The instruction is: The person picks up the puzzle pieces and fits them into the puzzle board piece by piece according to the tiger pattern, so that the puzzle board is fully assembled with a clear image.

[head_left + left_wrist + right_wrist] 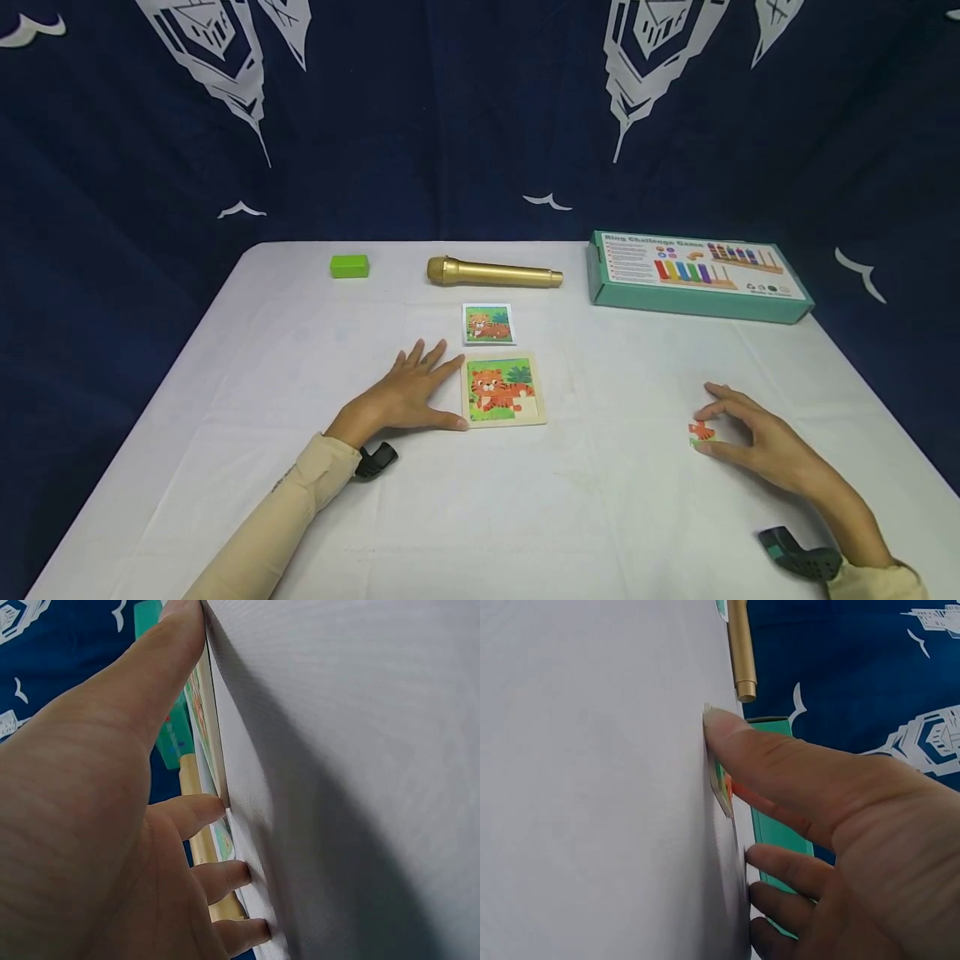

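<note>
puzzle piece [702, 431] under right grip [750, 442], seemingly pinched

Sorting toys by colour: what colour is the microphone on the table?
Gold; the microphone shows best in the head view.

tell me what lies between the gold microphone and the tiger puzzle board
A small tiger picture card lies between the gold microphone and the tiger puzzle board, as the head view shows.

In the left wrist view, the left hand [97, 825] covers most of the puzzle board [211, 742], leaving only its edge. In the right wrist view, the right hand's thumb [780, 769] hides much of the tilted puzzle piece [721, 784]. The game box [693, 275] lettering is too small to read.
</note>
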Action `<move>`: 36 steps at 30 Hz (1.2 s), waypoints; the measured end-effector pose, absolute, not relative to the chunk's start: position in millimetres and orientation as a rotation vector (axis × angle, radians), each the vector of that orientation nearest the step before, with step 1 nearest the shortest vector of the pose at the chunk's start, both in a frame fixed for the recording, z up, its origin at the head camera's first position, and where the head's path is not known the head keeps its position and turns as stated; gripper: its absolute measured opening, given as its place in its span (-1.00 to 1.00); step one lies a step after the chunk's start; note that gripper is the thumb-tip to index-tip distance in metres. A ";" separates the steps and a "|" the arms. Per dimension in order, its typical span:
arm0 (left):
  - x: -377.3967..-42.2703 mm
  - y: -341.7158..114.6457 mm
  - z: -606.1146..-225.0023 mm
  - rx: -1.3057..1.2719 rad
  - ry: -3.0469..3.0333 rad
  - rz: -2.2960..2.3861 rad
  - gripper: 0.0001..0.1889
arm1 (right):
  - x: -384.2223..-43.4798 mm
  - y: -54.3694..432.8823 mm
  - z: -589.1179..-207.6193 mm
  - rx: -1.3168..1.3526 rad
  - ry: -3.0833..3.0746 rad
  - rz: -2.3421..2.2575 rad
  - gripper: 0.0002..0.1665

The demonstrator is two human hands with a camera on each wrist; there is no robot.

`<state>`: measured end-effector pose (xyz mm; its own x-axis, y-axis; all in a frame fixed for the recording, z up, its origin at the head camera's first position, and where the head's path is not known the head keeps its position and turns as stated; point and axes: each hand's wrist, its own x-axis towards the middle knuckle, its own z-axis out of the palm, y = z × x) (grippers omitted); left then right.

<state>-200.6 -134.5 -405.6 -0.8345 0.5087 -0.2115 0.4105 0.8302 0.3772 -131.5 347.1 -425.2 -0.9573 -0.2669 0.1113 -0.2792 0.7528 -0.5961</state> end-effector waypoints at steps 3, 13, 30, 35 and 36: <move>-200.6 -133.9 -405.5 0.698 2.706 0.456 0.10 | -131.4 346.0 -424.1 0.402 -2.944 0.976 -0.52; -200.6 -133.8 -404.8 0.695 2.705 0.454 0.10 | -131.4 340.2 -423.4 0.387 -2.914 0.990 -0.56; -200.9 -134.2 -404.9 0.695 2.708 0.465 0.09 | -130.3 311.0 -423.1 0.414 -2.764 0.819 -0.51; -200.9 -134.4 -405.5 0.698 2.706 0.465 0.10 | -130.9 309.1 -424.2 0.439 -2.732 0.785 -0.53; -200.9 -134.4 -405.5 0.698 2.706 0.466 0.10 | -131.0 309.1 -424.4 0.443 -2.722 0.787 -0.54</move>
